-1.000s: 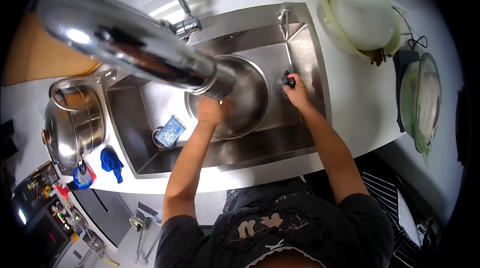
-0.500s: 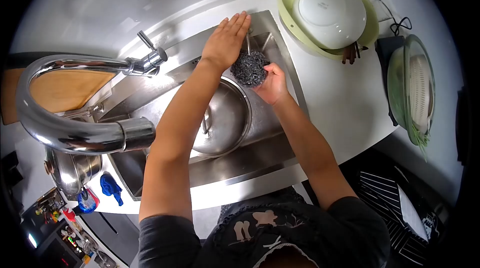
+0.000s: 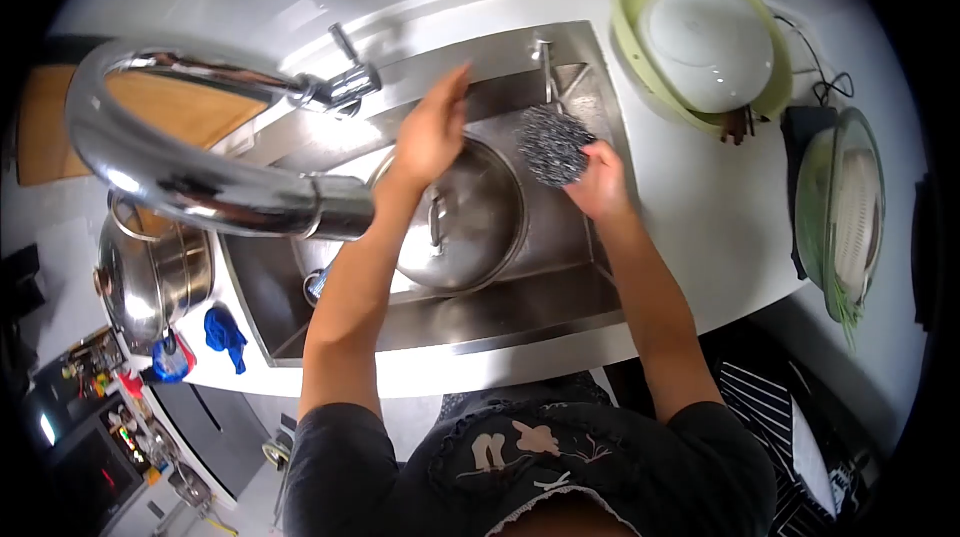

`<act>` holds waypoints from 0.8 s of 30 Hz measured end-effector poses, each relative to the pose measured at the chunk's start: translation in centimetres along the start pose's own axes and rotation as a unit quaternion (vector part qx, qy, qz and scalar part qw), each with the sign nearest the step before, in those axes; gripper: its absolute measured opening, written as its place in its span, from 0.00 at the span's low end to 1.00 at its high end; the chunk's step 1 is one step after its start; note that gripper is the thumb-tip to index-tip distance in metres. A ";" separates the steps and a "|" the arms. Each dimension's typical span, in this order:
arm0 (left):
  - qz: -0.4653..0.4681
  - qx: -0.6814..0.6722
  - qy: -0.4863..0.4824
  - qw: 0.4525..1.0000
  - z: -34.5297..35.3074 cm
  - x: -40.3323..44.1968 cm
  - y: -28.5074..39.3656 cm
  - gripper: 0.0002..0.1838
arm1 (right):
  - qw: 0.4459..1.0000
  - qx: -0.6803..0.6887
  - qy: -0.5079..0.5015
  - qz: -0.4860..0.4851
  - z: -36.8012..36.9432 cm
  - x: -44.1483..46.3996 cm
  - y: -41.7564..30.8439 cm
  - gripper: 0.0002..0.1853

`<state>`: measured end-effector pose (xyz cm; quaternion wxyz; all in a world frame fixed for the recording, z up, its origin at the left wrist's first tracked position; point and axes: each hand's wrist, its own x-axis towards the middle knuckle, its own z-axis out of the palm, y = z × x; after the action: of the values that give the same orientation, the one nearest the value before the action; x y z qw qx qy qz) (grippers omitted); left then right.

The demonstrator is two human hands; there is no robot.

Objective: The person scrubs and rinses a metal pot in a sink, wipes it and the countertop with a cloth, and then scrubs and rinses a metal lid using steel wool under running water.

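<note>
A dark grey, wiry scouring pad (image 3: 553, 146) is pinched in my right hand (image 3: 603, 182), over the right part of the steel sink (image 3: 480, 322). My left hand (image 3: 432, 137) hovers above the sink's back-left area, fingers stretched out and holding nothing. Below it lies a round steel pot lid (image 3: 480, 227) with a loop handle, partly covered by my left forearm. Just behind the scouring pad, a thin metal spout (image 3: 546, 67) rises from the sink's back rim.
A large chrome faucet (image 3: 200, 202) arches over the left side. Right of the sink stands a green basin (image 3: 635, 47) with an upturned white bowl (image 3: 710, 47). A steel pot (image 3: 160, 277) and blue cloth (image 3: 226, 337) are at left, a wooden board (image 3: 60, 137) behind.
My left hand has come off the spout at the back rim and moved left. My right hand still holds the scouring pad, now a little in front of the spout. The camera view has shifted.
</note>
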<state>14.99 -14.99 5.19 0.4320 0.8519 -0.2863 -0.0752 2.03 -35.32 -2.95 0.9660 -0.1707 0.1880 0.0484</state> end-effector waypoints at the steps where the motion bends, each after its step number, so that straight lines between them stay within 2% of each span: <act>1: -0.091 -0.097 0.033 0.991 -1.1 -3.1 -3.0 0.19 | 1.000 -0.013 0.011 0.011 -0.3 -0.8 -0.2 0.23; 2: -0.183 -0.155 0.050 0.970 -2.1 -6.0 -7.4 0.16 | 0.999 -0.032 0.003 0.008 -0.1 -1.6 -0.3 0.23; 3: -0.243 -0.022 0.028 0.969 -3.5 -8.9 -11.1 0.16 | 0.999 -0.049 0.015 0.009 -0.4 -2.3 -0.2 0.23; 4: -0.243 0.056 0.073 0.966 -4.2 -11.7 -16.6 0.18 | 0.997 -0.066 0.028 0.011 -0.7 -2.9 -0.1 0.23; 5: -0.307 0.111 0.100 0.940 -4.7 -13.5 -19.9 0.20 | 0.996 -0.078 0.041 0.013 -0.9 -3.1 0.3 0.23; 6: -0.262 0.038 0.180 0.947 -3.3 -17.0 -31.8 0.23 | 0.994 -0.090 0.054 0.013 -1.1 -3.3 0.8 0.23; 8: -0.375 0.048 0.074 0.923 -4.5 -17.8 -31.1 0.24 | 0.988 -0.119 0.093 0.007 -0.7 -3.8 2.0 0.22; 9: -0.439 -0.143 0.135 0.877 -2.6 -17.9 -33.0 0.24 | 0.984 -0.137 0.118 -0.002 0.0 -4.0 2.4 0.22; 10: -0.424 -0.218 0.044 0.878 -3.0 -18.2 -33.0 0.24 | 0.978 -0.154 0.143 -0.010 0.4 -4.2 2.8 0.22; 11: -0.371 -0.159 0.061 0.913 -1.7 -18.1 -33.6 0.26 | 0.976 -0.151 0.154 -0.008 -0.2 -4.3 3.0 0.21; 13: -0.292 0.068 0.006 0.954 0.9 -18.6 -37.4 0.23 | 0.963 -0.216 0.156 -0.038 0.7 -4.7 3.2 0.21; 14: -0.259 0.234 -0.067 0.935 1.3 -18.5 -38.8 0.19 | 0.955 -0.248 0.157 -0.052 1.3 -5.0 3.2 0.21; 15: -0.197 0.311 -0.140 0.919 1.5 -18.8 -40.5 0.15 | 0.950 -0.271 0.145 -0.058 1.6 -4.9 3.0 0.21; 16: -0.327 -0.081 0.027 0.941 1.5 -18.5 -37.9 0.15 | 0.944 -0.294 0.133 -0.063 1.7 -4.9 2.7 0.20; 18: -0.277 -0.251 0.094 0.923 -0.7 -16.2 -27.4 0.18 | 0.918 -0.370 0.116 -0.082 2.5 -4.7 2.2 0.20; 20: -0.268 -0.242 0.113 0.926 -1.9 -15.2 -22.0 0.18 | 0.868 -0.473 0.102 -0.112 4.4 -3.5 2.6 0.20; 22: -0.225 -0.195 0.117 0.947 -2.5 -15.2 -19.3 0.17 | 0.824 -0.553 0.015 -0.123 7.3 -2.1 3.7 0.20; 23: -0.263 -0.055 0.050 0.962 -2.8 -15.1 -20.0 0.14 | 0.733 -0.653 -0.029 -0.189 8.9 -1.2 4.8 0.20; 24: -0.281 -0.046 0.049 0.957 -3.4 -14.1 -16.1 0.17 | 0.624 -0.737 -0.071 -0.250 10.4 -0.3 6.2 0.21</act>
<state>11.45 2.66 -6.94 0.4452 0.8800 -0.0104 -0.1650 4.42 -25.96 4.27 0.5022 -0.8622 -0.0296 -0.0601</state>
